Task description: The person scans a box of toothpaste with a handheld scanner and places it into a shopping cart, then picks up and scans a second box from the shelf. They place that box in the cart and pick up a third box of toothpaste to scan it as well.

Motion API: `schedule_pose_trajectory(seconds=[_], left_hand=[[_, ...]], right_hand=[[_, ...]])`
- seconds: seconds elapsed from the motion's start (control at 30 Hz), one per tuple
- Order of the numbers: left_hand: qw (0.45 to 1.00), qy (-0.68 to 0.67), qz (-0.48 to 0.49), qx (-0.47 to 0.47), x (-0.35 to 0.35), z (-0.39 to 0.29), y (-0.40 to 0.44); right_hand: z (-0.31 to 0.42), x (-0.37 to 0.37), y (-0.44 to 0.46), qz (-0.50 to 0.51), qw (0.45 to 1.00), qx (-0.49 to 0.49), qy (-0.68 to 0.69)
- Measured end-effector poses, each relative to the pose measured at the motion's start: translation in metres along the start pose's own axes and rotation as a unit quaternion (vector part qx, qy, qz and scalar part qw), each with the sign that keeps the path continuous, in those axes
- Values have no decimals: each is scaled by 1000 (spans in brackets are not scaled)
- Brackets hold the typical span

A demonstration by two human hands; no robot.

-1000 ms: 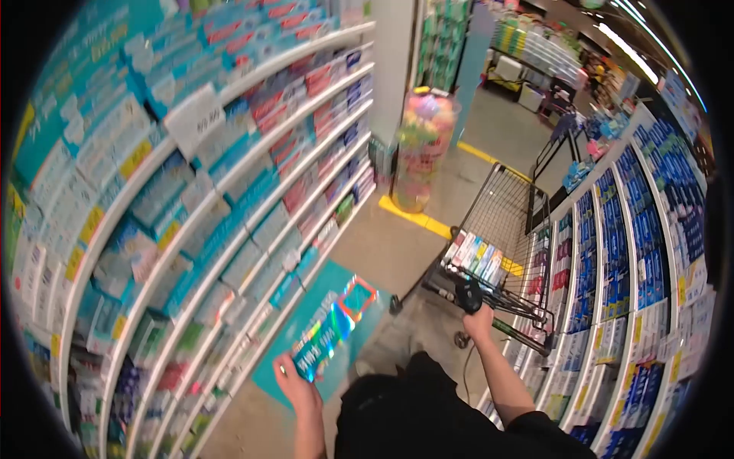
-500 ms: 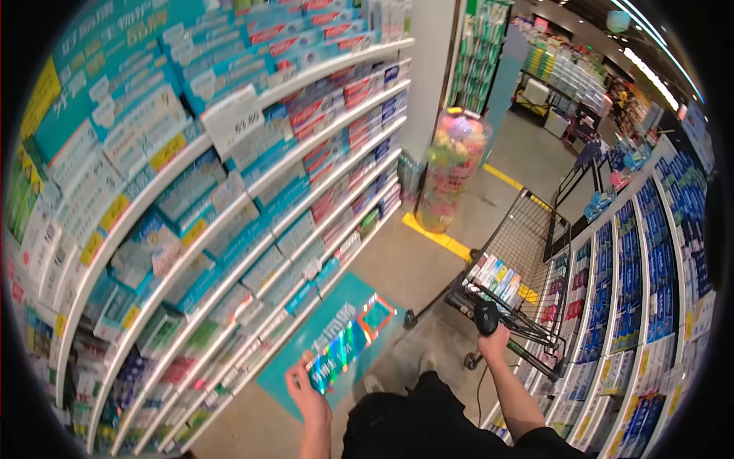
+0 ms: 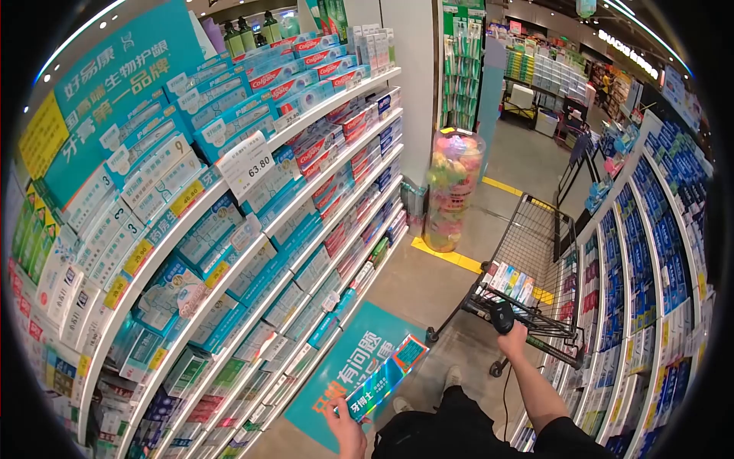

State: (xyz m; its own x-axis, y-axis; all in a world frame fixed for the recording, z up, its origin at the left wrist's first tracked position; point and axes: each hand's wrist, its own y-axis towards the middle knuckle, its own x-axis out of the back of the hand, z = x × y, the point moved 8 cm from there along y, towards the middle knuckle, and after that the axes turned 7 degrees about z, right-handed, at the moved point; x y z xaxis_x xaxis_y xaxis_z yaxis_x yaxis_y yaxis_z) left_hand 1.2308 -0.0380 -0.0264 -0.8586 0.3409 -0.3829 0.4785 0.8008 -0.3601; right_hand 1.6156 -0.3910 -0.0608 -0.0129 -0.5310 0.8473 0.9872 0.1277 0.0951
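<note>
A long, shiny teal toothpaste box (image 3: 378,386) with an orange-edged far end is gripped at its near end by my left hand (image 3: 345,427), above the floor. My right hand (image 3: 514,341) is closed around a black handheld device (image 3: 502,317), beside the handle of a wire shopping cart (image 3: 535,245). A dark cord hangs below that hand. Several toothpaste boxes (image 3: 511,280) lie in the cart. My right fingers are partly hidden by the device.
Curved shelves of toothpaste boxes (image 3: 302,229) rise on the left, with a price card (image 3: 246,164). Blue-packed shelves (image 3: 631,260) line the right. A clear bin of colourful items (image 3: 453,191) stands ahead. A teal mat (image 3: 325,394) and yellow strips (image 3: 459,257) mark the floor.
The view has shifted, showing more of the upper left shelves. My left hand and its box appear lower and farther right in view; my right hand still grips the device.
</note>
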Motion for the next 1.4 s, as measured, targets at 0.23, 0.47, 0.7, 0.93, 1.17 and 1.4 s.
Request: schedule_pose_trajectory(seconds=[0.23, 0.47, 0.7, 0.93, 1.17, 1.4], left_hand=[[999, -1, 15, 43, -2, -2, -1], [999, 8, 10, 31, -1, 6, -9], [1000, 16, 12, -2, -6, 6, -28], [990, 125, -57, -30, -9, 23, -55], [985, 160, -71, 4, 0, 43, -110], [971, 184, -155, -5, -10, 23, -158]], right_hand=[[-14, -4, -8, 15, 1000, -11, 16], [11, 20, -26, -32, 998, 46, -25], [1, 20, -27, 1, 998, 54, -23], [3, 28, -28, 31, 995, 93, 8], [-2, 32, -30, 39, 991, 122, 32], [-7, 31, -35, 26, 989, 138, 43]])
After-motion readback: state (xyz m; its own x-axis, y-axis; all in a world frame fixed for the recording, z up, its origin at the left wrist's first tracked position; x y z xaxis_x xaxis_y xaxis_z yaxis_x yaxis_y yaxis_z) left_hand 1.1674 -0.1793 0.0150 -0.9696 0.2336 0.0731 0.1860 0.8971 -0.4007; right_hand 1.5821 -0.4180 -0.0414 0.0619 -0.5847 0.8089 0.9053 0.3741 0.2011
